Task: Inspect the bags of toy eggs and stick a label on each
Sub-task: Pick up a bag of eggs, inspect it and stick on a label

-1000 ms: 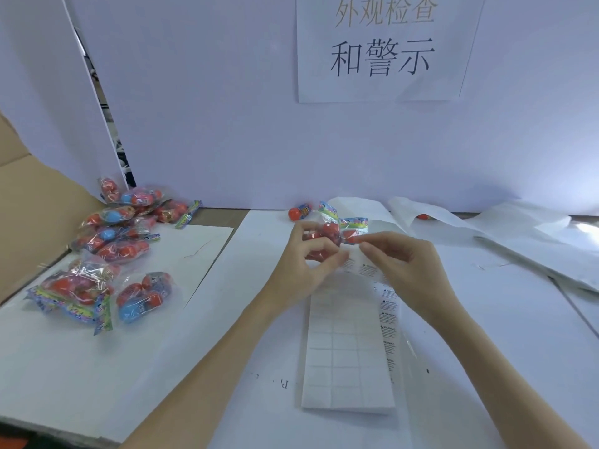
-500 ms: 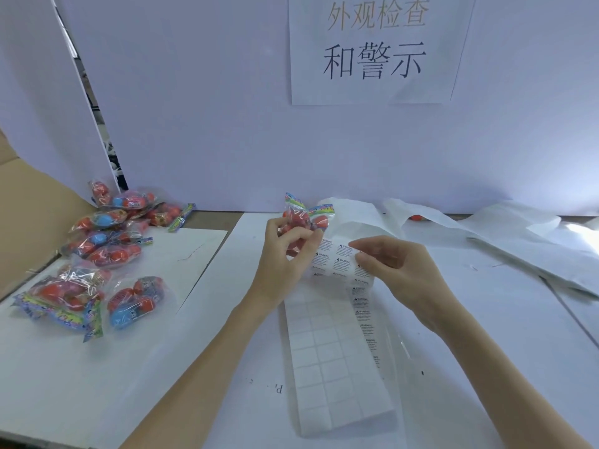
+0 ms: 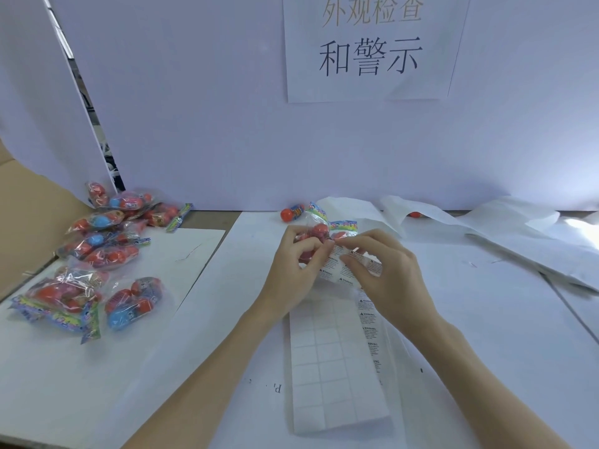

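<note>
Labelling step: left hand is gripping egg bag; right hand is pinching label sheet at its 12 o'clock end. Next: probably peeling one label.

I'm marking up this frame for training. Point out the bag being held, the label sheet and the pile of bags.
bag being held [image 3: 319, 231], head view, red egg inside.
label sheet [image 3: 337, 367], head view, peeled blank grid.
pile of bags [image 3: 107, 254], head view, a middle bag of the pile.

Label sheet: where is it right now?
Head view, centre-right: the label sheet lies on the white table in front of the person, its far end lifted under the right hand, beside the bag in the left hand.
</note>
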{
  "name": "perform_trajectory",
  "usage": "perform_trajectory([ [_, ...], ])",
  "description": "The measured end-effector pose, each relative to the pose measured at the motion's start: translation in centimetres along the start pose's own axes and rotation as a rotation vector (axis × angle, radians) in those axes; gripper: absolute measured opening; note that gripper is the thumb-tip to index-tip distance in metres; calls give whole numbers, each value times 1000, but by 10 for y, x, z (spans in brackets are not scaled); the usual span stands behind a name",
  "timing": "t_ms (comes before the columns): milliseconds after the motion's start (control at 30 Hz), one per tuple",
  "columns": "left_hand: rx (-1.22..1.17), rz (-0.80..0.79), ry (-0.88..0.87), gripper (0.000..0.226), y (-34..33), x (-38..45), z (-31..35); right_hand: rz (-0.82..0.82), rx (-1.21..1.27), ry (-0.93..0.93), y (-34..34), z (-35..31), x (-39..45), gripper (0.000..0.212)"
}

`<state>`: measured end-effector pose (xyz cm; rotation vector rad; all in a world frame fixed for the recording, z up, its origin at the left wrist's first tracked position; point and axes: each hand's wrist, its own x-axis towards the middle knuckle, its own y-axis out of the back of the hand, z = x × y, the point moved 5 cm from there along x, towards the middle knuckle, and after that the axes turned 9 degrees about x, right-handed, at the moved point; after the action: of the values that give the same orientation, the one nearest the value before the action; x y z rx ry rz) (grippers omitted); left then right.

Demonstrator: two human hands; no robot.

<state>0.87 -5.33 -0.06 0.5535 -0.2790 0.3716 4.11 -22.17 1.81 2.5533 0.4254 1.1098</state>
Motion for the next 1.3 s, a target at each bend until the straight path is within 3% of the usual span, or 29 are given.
perform_trajectory([
  [200, -78, -36, 54, 36, -5, -1, 0, 3, 74, -129, -4, 6, 0, 14],
  [333, -113, -25, 58, 33, -6, 0, -2, -17, 94, -135, -6, 4, -1, 25],
  [467, -105, -24, 55, 37, -5, -1, -2, 6, 80, -156, -7, 7, -2, 17],
  [567, -62, -5, 59, 43, -5, 1, -4, 12, 108, -192, -7, 9, -2, 22],
  [867, -164, -104, 107, 57, -5, 4, -9, 8, 101, -132, -6, 3, -1, 15],
  [1067, -372, -188, 249, 43, -10, 5, -17, 65, 126, -68, -1, -5, 0, 12],
  [1200, -441, -170, 329, 34, -7, 8, -24, 32, 329, -201, -3, -3, 3, 12],
  [1300, -442, -148, 360, 26, -7, 8, -27, 225, 703, -417, 6, 5, 4, 7],
])
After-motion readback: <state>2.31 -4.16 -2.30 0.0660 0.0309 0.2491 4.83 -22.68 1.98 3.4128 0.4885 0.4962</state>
